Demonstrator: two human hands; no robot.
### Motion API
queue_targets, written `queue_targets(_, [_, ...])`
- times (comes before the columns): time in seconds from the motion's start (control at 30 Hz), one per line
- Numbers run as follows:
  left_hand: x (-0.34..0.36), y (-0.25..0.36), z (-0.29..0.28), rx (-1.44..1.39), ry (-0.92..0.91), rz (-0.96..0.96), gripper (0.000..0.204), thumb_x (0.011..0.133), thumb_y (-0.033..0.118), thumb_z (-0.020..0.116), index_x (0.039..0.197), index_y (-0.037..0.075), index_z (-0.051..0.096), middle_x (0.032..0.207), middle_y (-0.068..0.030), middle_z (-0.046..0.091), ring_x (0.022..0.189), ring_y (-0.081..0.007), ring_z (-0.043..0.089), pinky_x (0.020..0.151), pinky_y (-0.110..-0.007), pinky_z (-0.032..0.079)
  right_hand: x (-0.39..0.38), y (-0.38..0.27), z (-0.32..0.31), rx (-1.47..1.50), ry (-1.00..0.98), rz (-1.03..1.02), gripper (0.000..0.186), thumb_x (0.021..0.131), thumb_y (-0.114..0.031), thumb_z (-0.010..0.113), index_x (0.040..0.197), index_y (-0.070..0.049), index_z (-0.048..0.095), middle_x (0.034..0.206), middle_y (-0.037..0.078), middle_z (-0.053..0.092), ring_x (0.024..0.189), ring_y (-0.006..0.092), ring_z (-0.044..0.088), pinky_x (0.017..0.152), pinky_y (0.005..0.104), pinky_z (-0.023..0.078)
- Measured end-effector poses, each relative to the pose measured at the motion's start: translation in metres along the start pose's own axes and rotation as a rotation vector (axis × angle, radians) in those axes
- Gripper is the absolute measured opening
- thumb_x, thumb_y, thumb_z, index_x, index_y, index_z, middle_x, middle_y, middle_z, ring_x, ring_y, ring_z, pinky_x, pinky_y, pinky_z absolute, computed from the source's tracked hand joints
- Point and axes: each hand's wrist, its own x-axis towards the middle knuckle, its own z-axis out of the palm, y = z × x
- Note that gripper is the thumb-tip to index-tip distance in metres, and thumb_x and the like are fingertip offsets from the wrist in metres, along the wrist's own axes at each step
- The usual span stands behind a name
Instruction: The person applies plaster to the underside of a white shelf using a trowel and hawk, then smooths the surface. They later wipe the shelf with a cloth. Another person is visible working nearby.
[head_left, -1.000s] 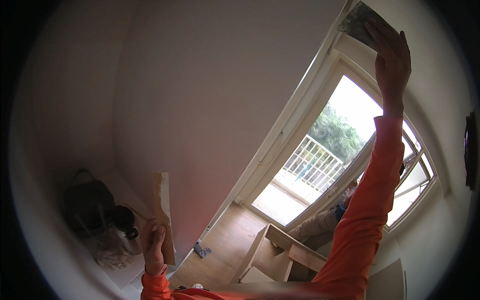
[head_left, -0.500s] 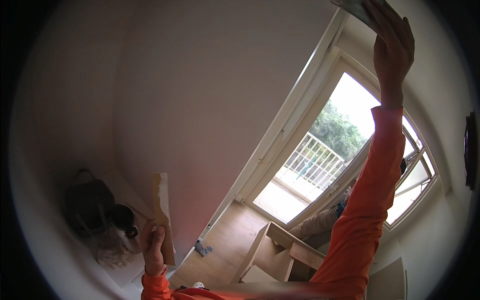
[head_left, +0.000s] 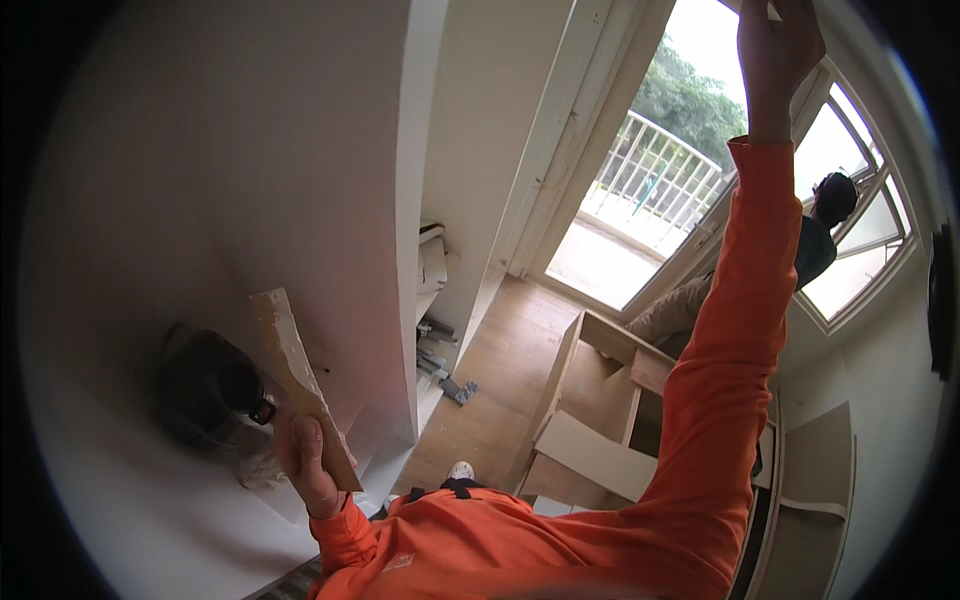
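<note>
My left hand [head_left: 308, 455] is closed round the lower part of a narrow tan board [head_left: 300, 365], held tilted in front of the pale wall. White filler-like paste lies along the board's upper part and one edge. High at the top right, my right hand [head_left: 780, 60] reaches up on a stretched arm, its fingers curled and partly cut off by the frame. The flat greyish blade seen in that hand half a second ago is now out of view.
A dark bag-like thing [head_left: 205, 385] sits low at left. A white wall edge [head_left: 408, 210] stands beside shelves with loose pieces. An open wooden cabinet frame [head_left: 560, 395] lies on the floor, near a co-worker [head_left: 815, 250] by the window. Behind is a glazed door [head_left: 590, 270].
My view has swung, bringing the wall's edge, the shelves and more of the co-worker into sight. The board leans further left. My right hand has moved nearer the top edge.
</note>
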Motion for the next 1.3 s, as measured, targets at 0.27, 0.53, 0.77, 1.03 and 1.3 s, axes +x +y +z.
queue_targets(0.27, [-0.031,-0.024,0.027,0.186,-0.166,0.029,0.032,0.096,0.032,0.048,0.102,0.001,0.048,0.071,0.0005,0.039,0.041,-0.0027,0.023,0.039,-0.019,0.020,-0.364,-0.198,-0.202,0.251,-0.375,1.527,0.026,0.085,-0.022,0.066,0.093,0.002,0.062,0.072,0.008,0.064,0.063,0.0089,0.057,0.056,0.0252,0.045])
queue_targets(0.53, [-0.054,-0.028,0.008,0.254,-0.331,-0.036,0.027,0.097,0.026,0.050,0.105,0.001,0.049,0.072,0.0000,0.041,0.048,-0.0039,0.028,0.042,-0.019,0.023,-0.443,-0.541,-0.617,-0.868,0.403,2.832,0.018,0.081,-0.010,0.058,0.097,-0.001,0.055,0.082,0.008,0.061,0.065,0.0161,0.060,0.054,0.0297,0.049])
queue_targets(0.77, [-0.073,-0.027,-0.029,0.339,-0.338,-0.062,0.024,0.096,0.024,0.051,0.109,0.004,0.051,0.082,-0.0021,0.052,0.058,-0.0080,0.037,0.051,-0.022,0.032,-0.389,-0.667,-0.722,-1.129,0.096,2.697,0.023,0.083,-0.008,0.058,0.102,0.000,0.049,0.088,0.011,0.061,0.054,0.0202,0.059,0.047,0.0298,0.051])
queue_targets(1.03, [-0.065,-0.054,-0.030,0.120,-0.561,-0.189,0.023,0.093,0.013,0.057,0.114,0.008,0.051,0.095,-0.0038,0.062,0.081,-0.0101,0.057,0.069,-0.023,0.048,-0.347,-0.556,-0.559,-0.419,0.121,2.870,0.047,0.096,-0.039,0.043,0.104,0.005,0.057,0.084,0.012,0.064,0.073,0.0223,0.067,0.061,0.0290,0.056])
queue_targets(1.3, [-0.140,-0.110,0.015,-0.036,-0.493,-0.510,0.013,0.088,0.013,0.065,0.098,0.010,0.055,0.078,0.0031,0.057,0.057,-0.0029,0.047,0.047,-0.020,0.037,-0.252,-0.473,-0.358,0.334,-0.284,2.600,0.057,0.097,-0.051,0.037,0.085,-0.001,0.062,0.066,0.005,0.060,0.049,0.0142,0.055,0.046,0.0256,0.046])
